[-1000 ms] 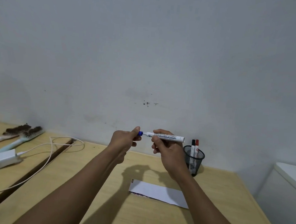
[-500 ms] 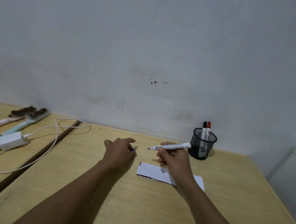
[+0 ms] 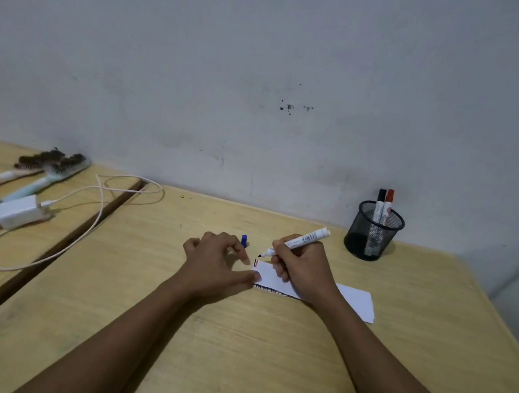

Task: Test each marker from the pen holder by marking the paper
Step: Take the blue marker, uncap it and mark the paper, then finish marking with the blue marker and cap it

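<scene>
- The right hand (image 3: 304, 265) is pinching an uncapped white marker (image 3: 298, 241) between thumb and fingers, like a pen, with the dark tip pointing down and to the left, just above the near-left corner of the paper (image 3: 354, 298).
- I cannot tell whether the tip is touching the sheet or hovering a little above it.
- The left hand (image 3: 216, 265) is lying on the table (image 3: 241, 348) with its fingers loosely spread, thumb tip pressing at the left edge of the paper.
- A small blue cap (image 3: 243, 240) is standing upright on the table just behind the left hand's fingers, not gripped by them.
- The paper is lying flat on the wood under the right hand, with short red and dark marks showing at its left corner.
- The black mesh pen holder (image 3: 372, 235) is sitting near the wall to the right, well apart from the hands, holding a black-capped marker (image 3: 380, 204) and a red-capped marker (image 3: 388, 202), both upright.
- Off to the left, a white charger (image 3: 17, 211) with its cable (image 3: 97, 212) and two brushes (image 3: 45, 169) are lying on a neighbouring table.
</scene>
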A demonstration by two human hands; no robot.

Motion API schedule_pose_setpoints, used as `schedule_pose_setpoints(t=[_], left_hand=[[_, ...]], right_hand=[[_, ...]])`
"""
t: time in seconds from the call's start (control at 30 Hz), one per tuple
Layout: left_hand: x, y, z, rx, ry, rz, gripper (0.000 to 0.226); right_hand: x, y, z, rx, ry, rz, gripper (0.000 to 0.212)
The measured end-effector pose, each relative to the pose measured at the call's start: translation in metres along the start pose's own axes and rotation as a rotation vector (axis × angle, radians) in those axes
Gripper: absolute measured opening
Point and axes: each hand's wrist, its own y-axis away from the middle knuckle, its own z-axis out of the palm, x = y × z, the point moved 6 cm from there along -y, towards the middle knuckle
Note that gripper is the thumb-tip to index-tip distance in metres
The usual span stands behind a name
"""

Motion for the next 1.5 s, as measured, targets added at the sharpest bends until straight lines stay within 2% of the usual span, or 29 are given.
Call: schedule_pose_setpoints(t=[0.1, 0.27, 0.6, 0.9, 1.4, 1.5], left_hand=[[0.0023, 0.0005, 0.0021, -0.081, -0.038, 0.039, 0.044], [0.0042, 0.0031, 0.0014, -0.098, -0.002, 0.095, 0.041], [0.003, 0.002, 0.0032, -0.105, 0.001, 0.084, 0.041], [0.0017, 0.0019, 0.0032, -0.117, 0.004, 0.076, 0.023], [0.0025, 0.0016, 0.0034, -0.106, -0.012, 0.093, 0.038], [0.0019, 0.0025, 0.0033, -0.091, -0.008, 0.081, 0.04]], right_hand=[[0.0059, 0.0016, 0.0001, 0.039, 0.091, 0.004, 0.021], [0.0056, 0.0046, 0.0006, 0.057, 0.194, -0.065, 0.023], [0.0043, 0.005, 0.0038, 0.04, 0.304, -0.112, 0.023], [0.0043, 0.0053, 0.0046, 0.047, 0.321, -0.105, 0.024], [0.0088, 0.0031, 0.005, -0.016, 0.34, -0.066, 0.02], [0.0076, 0.0018, 0.0014, 0.005, 0.19, -0.031, 0.018]])
